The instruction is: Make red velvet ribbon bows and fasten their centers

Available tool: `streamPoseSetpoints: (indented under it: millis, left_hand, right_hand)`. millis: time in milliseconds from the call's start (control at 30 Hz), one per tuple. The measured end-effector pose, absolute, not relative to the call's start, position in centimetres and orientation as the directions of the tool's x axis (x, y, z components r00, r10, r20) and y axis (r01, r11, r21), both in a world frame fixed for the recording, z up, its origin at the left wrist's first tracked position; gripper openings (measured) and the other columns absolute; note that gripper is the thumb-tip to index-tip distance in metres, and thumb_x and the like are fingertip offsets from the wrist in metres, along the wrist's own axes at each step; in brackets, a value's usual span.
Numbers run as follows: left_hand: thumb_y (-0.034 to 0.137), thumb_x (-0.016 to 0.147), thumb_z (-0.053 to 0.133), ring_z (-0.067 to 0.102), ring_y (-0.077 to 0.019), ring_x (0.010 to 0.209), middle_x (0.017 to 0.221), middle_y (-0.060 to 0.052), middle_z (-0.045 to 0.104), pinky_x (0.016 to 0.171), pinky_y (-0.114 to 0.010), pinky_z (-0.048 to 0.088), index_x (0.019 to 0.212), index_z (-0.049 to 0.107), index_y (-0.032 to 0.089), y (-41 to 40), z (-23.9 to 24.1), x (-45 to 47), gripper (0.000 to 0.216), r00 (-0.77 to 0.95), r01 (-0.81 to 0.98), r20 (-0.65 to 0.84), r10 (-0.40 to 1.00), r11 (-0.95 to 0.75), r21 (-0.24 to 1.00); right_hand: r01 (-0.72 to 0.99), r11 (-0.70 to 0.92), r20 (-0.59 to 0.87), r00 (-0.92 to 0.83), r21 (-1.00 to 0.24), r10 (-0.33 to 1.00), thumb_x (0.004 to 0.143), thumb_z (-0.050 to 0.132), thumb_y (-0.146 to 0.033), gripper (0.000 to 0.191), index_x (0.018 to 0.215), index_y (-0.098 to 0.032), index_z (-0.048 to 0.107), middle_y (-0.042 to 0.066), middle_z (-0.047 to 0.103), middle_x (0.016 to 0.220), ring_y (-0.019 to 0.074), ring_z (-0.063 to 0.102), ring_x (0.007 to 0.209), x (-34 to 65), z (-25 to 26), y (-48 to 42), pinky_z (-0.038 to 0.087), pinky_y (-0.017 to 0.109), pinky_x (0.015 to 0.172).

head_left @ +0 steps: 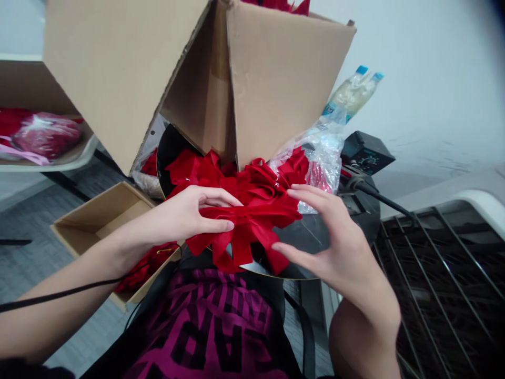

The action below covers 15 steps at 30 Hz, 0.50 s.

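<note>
A red ribbon bow [252, 216] with several hanging tails is held over the front edge of a round black tabletop [305, 239]. My left hand [193, 210] pinches it from the left, thumb on the near side and fingers behind. At its right end is my right hand [339, 229], thumb and fingers spread apart around the ribbon loops without a closed grip. Just behind, more red bows [264, 179] lie heaped on the tabletop; their lower parts are hidden by the held bow.
A large open cardboard box [284, 79] stands behind the heap, red fabric at its top. To the right are a clear plastic bag [323, 152], bottles [355, 92], a black control box [366, 152] and a wire rack [442, 263]. A smaller carton [102, 210] sits lower left.
</note>
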<state>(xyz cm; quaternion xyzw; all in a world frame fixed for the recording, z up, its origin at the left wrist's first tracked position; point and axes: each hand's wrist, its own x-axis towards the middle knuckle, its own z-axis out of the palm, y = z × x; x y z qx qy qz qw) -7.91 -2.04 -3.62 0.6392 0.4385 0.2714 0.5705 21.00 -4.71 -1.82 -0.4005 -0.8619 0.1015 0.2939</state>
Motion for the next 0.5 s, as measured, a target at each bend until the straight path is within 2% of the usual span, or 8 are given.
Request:
streamPoseSetpoints:
  millis: [100,167,200,267,333,367,433,500]
  left_hand:
    - [0.035,0.081,0.090,0.071,-0.0256,0.124,0.126,-0.005,0.078,0.112,-0.038,0.053,0.120,0.074,0.024,-2.1,-2.8,-7.8,0.044,0.488,0.210,-0.156,0.859,0.058,0.976]
    - [0.037,0.084,0.088,0.074,-0.0269,0.120,0.122,-0.006,0.079,0.106,-0.039,0.057,0.127,0.068,0.027,-2.3,-2.1,-8.0,0.049,0.536,0.111,-0.196,0.821,0.162,0.981]
    - [0.044,0.088,0.083,0.075,-0.0286,0.117,0.122,-0.007,0.080,0.102,-0.042,0.060,0.132,0.065,0.028,-2.4,-1.7,-8.2,0.049,0.567,0.035,-0.209,0.797,0.230,0.972]
    - [0.060,0.097,0.065,0.076,-0.0327,0.115,0.124,-0.012,0.079,0.097,-0.047,0.063,0.138,0.060,0.029,-2.7,-1.3,-8.8,0.051,0.609,-0.121,-0.208,0.766,0.348,0.930]
    - [0.062,0.101,0.056,0.074,-0.0339,0.118,0.126,-0.015,0.078,0.099,-0.050,0.062,0.136,0.061,0.027,-2.6,-1.2,-9.2,0.050,0.564,-0.218,-0.181,0.806,0.357,0.908]
    - [0.058,0.101,0.059,0.074,-0.0330,0.120,0.124,-0.015,0.078,0.102,-0.049,0.060,0.132,0.064,0.025,-2.4,-1.2,-9.1,0.045,0.517,-0.230,-0.167,0.839,0.324,0.918]
    - [0.044,0.098,0.071,0.070,-0.0302,0.126,0.126,-0.013,0.077,0.111,-0.047,0.056,0.125,0.067,0.022,-1.8,-1.3,-8.6,0.035,0.416,-0.200,-0.125,0.901,0.224,0.954]
    - [0.035,0.092,0.080,0.061,-0.0282,0.139,0.138,-0.012,0.072,0.118,-0.044,0.050,0.128,0.067,0.023,-1.1,-1.2,-7.6,0.040,0.387,-0.160,-0.078,0.919,0.151,0.976]
  right_hand:
    - [0.690,0.713,0.391,-0.627,-0.122,0.674,0.095,0.075,-0.033,0.054,0.145,-0.026,0.055,0.013,0.068,0.140,0.0364,0.060,0.130,18.6,-1.0,-4.7,0.039,0.061,0.111]
    - [0.658,0.745,0.377,-0.666,-0.111,0.644,0.101,0.067,-0.024,0.037,0.137,-0.023,0.060,0.012,0.072,0.132,0.0324,0.065,0.121,17.8,-1.2,-4.3,0.041,0.059,0.108]
    - [0.637,0.752,0.402,-0.652,-0.171,0.643,0.101,0.064,-0.020,0.033,0.134,-0.023,0.062,0.011,0.074,0.129,0.0295,0.068,0.118,17.7,-1.4,-3.8,0.043,0.056,0.107]
    - [0.528,0.737,0.480,-0.560,-0.421,0.675,0.099,0.066,-0.016,0.031,0.129,-0.025,0.064,0.008,0.075,0.128,0.0248,0.070,0.119,18.3,-2.3,-2.8,0.049,0.051,0.109]
    - [0.259,0.668,0.504,-0.484,-0.698,0.715,0.096,0.073,-0.020,0.031,0.124,-0.029,0.062,0.007,0.074,0.133,0.0241,0.069,0.129,19.3,-3.3,-1.6,0.053,0.048,0.112]
    - [0.118,0.616,0.499,-0.480,-0.779,0.722,0.095,0.075,-0.024,0.030,0.121,-0.030,0.060,0.006,0.073,0.137,0.0245,0.066,0.134,19.7,-3.8,-1.0,0.053,0.050,0.113]
    - [-0.079,0.550,0.507,-0.516,-0.831,0.691,0.095,0.076,-0.035,0.030,0.116,-0.032,0.054,0.007,0.066,0.148,0.0261,0.060,0.142,20.2,-4.7,0.0,0.053,0.055,0.114]
    - [-0.148,0.583,0.558,-0.544,-0.799,0.627,0.098,0.071,-0.043,0.029,0.116,-0.033,0.051,0.010,0.057,0.158,0.0268,0.056,0.146,20.2,-5.2,0.9,0.054,0.059,0.112]
